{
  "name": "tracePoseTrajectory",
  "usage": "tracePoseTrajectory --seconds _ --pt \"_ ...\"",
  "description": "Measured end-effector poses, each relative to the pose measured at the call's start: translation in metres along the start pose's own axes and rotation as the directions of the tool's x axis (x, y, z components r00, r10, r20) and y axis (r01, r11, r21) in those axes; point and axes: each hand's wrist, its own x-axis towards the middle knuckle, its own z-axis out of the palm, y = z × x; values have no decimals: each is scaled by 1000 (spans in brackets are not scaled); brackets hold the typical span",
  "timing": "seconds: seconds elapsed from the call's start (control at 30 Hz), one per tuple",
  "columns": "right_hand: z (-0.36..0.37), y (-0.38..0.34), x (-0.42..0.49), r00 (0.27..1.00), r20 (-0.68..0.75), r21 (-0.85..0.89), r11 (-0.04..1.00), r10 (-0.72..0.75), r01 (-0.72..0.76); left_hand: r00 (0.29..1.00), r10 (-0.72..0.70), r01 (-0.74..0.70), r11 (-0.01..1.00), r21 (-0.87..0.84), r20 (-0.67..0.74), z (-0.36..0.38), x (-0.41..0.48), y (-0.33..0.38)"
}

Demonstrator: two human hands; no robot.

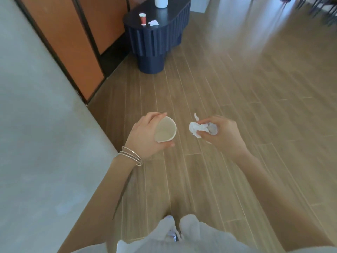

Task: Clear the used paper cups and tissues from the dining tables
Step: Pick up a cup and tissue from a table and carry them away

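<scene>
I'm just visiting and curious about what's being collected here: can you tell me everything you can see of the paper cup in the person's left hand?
The paper cup is held in the left hand, tipped on its side so its open mouth faces the camera. The fingers wrap its outer wall, with a fingertip over the top of the rim and the thumb under the lower edge. The inside looks off-white to beige, like plain paper, with a thin rolled rim, and seems empty. A sliver of red shows at the lower edge. It is carried above the wooden floor, touching nothing else.

Arms: your forearms are bare, no sleeves.
Left wrist: you wear thin silver bangles (131, 156).
Legs: light grey trousers (191, 236).
Feet: white shoes (173, 232).
</scene>
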Motion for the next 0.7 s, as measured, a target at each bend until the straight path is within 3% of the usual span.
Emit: tracePoseTrajectory --seconds 0.27,0.7 --pt "27 56 144 996 69 90 994 56 -62 997 -75 74 997 15 18 13 133 -51" --pt "34 118 454 990 137 117 993 -37 21 982 -159 161 987 16 -105 -7 410 -113"
